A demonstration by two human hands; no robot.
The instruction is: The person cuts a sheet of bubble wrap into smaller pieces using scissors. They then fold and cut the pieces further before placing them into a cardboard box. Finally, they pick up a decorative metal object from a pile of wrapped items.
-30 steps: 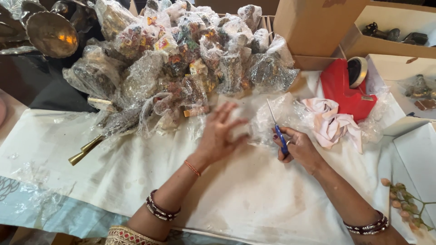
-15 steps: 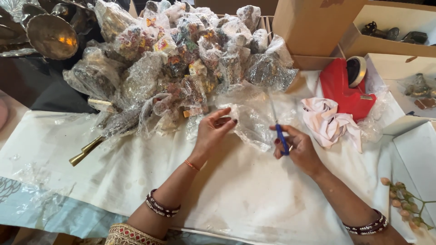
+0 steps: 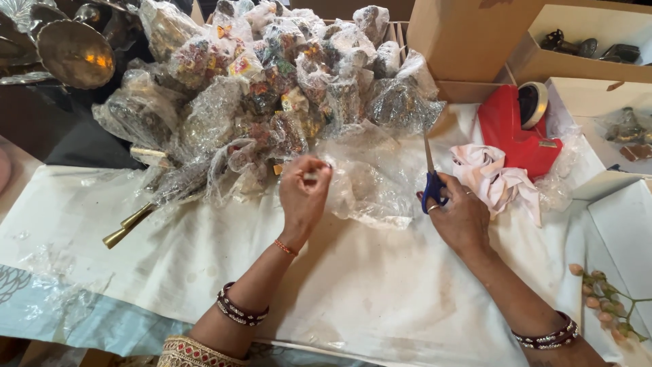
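Head view: we logged only the one camera, looking down on a work table.
Left hand (image 3: 303, 197): we saw it raised at the centre, fingers curled narrow, pinching the edge of a sheet of clear bubble wrap (image 3: 370, 183); thumb and fingertips met at its 12 o'clock.
Right hand (image 3: 462, 217): it lay at 3 o'clock of the left hand, fingers closed through the blue handles of a pair of scissors (image 3: 430, 178).
Scissors: blades pointed to 12 o'clock, over the right edge of the wrap; we could not tell whether the blades were parted.
Bubble wrap: we found it crumpled on the white cloth (image 3: 353, 292) between the two hands, touching both.
Wrapped pile (image 3: 285, 81): many small bubble-wrapped items heaped at 12 o'clock of the left hand, just beyond the wrap.
Tape dispenser (image 3: 516, 129): red, at 1 o'clock of the right hand, with a pink rag (image 3: 492, 177) beside it.
Cardboard boxes (image 3: 462, 41): at 12 to 2 o'clock, along the far edge.
Brass rods (image 3: 129, 225): at 9 o'clock of the left hand, poking out of wrapping.
Wrists: we noted dark bangles on both.
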